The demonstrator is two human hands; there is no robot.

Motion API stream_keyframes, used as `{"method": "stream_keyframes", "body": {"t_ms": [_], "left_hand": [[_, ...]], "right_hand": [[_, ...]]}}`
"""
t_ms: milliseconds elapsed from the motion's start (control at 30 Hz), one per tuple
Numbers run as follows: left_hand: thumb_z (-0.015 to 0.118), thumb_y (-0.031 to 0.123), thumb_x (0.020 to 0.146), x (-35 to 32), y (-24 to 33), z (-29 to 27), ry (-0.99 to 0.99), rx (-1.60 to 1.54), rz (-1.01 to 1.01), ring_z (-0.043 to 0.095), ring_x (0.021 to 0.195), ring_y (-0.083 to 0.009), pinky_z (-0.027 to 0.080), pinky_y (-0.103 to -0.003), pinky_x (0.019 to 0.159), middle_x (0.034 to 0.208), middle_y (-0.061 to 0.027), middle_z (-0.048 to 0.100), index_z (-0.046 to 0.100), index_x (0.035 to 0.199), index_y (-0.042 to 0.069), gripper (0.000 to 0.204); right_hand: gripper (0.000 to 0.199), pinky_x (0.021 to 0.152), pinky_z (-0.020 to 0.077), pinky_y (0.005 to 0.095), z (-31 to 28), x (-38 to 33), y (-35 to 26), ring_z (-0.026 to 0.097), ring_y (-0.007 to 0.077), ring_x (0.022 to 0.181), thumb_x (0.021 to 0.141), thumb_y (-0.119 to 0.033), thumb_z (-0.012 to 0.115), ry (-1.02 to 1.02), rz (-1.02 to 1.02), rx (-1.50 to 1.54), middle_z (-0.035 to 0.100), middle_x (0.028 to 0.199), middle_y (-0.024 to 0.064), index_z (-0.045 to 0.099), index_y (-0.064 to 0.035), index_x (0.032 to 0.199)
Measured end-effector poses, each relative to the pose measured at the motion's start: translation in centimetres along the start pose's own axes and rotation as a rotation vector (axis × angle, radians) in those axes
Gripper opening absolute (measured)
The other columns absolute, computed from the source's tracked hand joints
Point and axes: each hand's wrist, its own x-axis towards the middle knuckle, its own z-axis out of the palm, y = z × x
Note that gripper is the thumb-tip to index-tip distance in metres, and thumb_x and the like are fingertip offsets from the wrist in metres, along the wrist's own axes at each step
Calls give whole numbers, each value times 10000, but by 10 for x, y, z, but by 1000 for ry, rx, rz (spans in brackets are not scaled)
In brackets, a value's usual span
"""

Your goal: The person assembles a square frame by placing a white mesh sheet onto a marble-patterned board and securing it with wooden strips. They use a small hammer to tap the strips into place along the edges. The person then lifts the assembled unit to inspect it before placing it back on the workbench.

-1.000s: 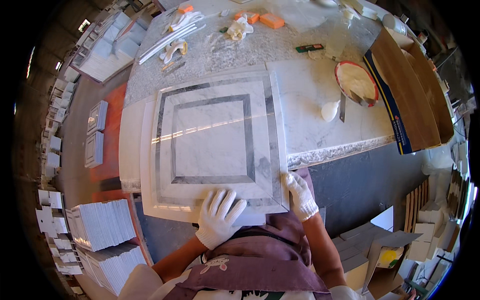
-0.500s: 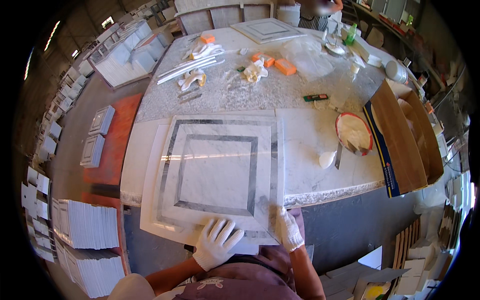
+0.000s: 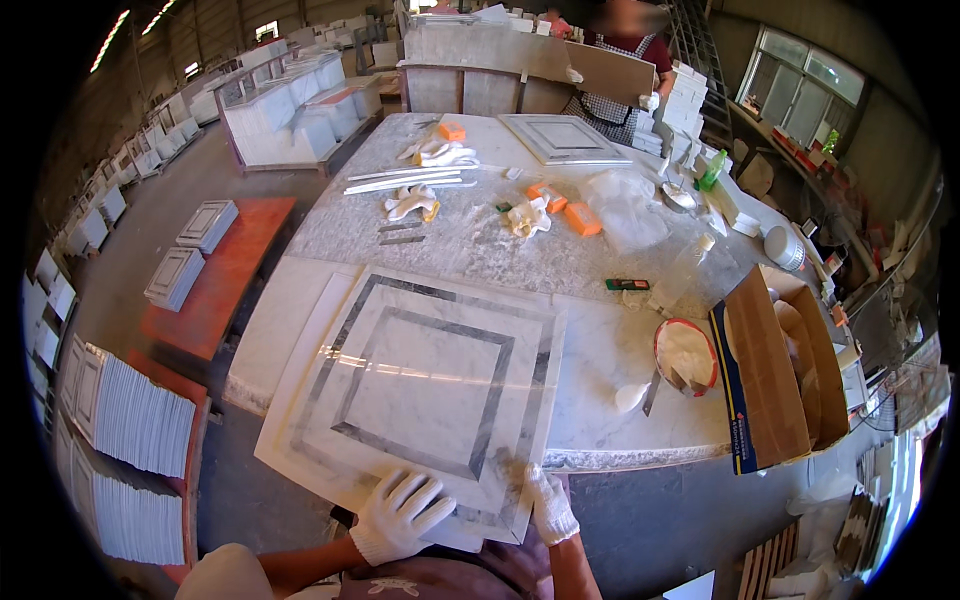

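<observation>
A polished white marble panel [image 3: 420, 385] with two grey square bands lies on the worktable, its near end overhanging the front edge by my body. My left hand [image 3: 402, 515], in a white knit glove, rests with fingers spread on its near border. At the near right corner, my gloved right hand [image 3: 551, 507] grips the panel's edge, thumb toward the top and the other fingers partly hidden. Another pale slab edge [image 3: 312, 345] shows along the panel's left side.
Right of the panel lie a red-rimmed bowl of white paste [image 3: 686, 352], a scraper blade [image 3: 652, 394] and a cardboard box [image 3: 775, 370]. Farther back are orange blocks [image 3: 583, 218] and crumpled gloves [image 3: 528, 216]. A co-worker [image 3: 620, 85] holds a brown board. Stacked panels [image 3: 135, 410] stand left.
The view has tilted up and turned, so the table appears rotated and more of the co-worker shows. Both my hands keep their places on the panel.
</observation>
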Motion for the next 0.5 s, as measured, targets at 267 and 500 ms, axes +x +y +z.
{"method": "stream_keyframes", "body": {"t_ms": [267, 500], "left_hand": [[725, 268, 696, 3, 1, -4, 63, 27, -34, 592, 1101, -305, 451, -540, 978, 1196, -99, 624, 679, 1133, 188, 447], [737, 588, 728, 24, -11, -32, -78, -228, 104, 517, 1228, -351, 388, -596, 1041, 1318, -131, 539, 583, 1274, 145, 720]], "right_hand": [[491, 843, 481, 320, 11, -8, -34, 603, 162, 966, 960, -371, 634, -4, 10, -14, 670, 1076, 98, 641, 66, 1184], [379, 730, 483, 275, 16, -1, -69, 592, 104, 841, 949, -332, 656, 8, -76, 41, 677, 921, 32, 691, 33, 1046]]}}
